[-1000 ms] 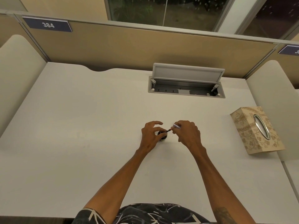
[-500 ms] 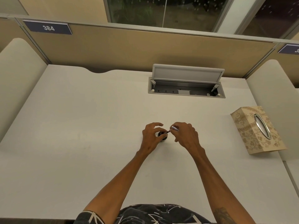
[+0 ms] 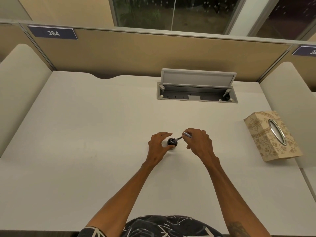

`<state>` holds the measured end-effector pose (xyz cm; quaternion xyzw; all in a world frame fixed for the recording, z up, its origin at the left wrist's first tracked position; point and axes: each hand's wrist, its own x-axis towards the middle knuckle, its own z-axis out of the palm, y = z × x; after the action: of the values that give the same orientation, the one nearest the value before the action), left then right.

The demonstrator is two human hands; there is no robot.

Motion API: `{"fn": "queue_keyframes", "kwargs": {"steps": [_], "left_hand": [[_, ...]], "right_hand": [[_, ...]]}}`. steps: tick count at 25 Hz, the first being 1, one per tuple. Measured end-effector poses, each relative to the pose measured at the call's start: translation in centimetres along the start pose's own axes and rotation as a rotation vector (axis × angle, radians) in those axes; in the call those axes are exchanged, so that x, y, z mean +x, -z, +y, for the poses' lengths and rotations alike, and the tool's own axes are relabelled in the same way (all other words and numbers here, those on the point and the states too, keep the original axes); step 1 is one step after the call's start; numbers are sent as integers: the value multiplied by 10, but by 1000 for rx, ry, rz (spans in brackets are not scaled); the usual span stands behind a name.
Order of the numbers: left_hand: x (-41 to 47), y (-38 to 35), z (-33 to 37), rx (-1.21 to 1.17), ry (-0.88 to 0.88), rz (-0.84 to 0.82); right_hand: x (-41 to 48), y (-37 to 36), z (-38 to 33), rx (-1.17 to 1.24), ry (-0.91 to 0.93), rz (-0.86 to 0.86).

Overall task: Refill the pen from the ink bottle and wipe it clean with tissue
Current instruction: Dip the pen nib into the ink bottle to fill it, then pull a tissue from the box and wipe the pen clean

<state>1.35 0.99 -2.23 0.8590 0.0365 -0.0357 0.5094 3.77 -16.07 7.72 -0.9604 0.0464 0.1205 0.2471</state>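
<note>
A small round dark ink bottle (image 3: 172, 142) stands open on the white desk (image 3: 85, 125), near the middle. My left hand (image 3: 159, 147) curls around the bottle's left side, with the thumb touching its front and the fingers spread above it. My right hand (image 3: 199, 142) pinches a thin silvery pen (image 3: 185, 135), tilted so that its dark tip points down-left into the bottle's mouth. Most of the pen's barrel is hidden inside my right hand.
A patterned beige tissue box (image 3: 271, 135) with a metal-rimmed oval slot lies at the right edge of the desk. An open cable tray (image 3: 196, 96) with its lid raised sits at the back. Padded dividers (image 3: 18, 86) close off both sides.
My left hand's fingers have opened away from the bottle, so the bottle is now plainly visible. My right hand still holds the pen tip at the bottle's mouth.
</note>
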Motion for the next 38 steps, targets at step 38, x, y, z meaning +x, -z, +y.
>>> {"fn": "queue_keyframes", "kwargs": {"steps": [38], "left_hand": [[-2, -9, 54, -444, 56, 73]], "right_hand": [[-17, 2, 38, 1485, -376, -185]]}}
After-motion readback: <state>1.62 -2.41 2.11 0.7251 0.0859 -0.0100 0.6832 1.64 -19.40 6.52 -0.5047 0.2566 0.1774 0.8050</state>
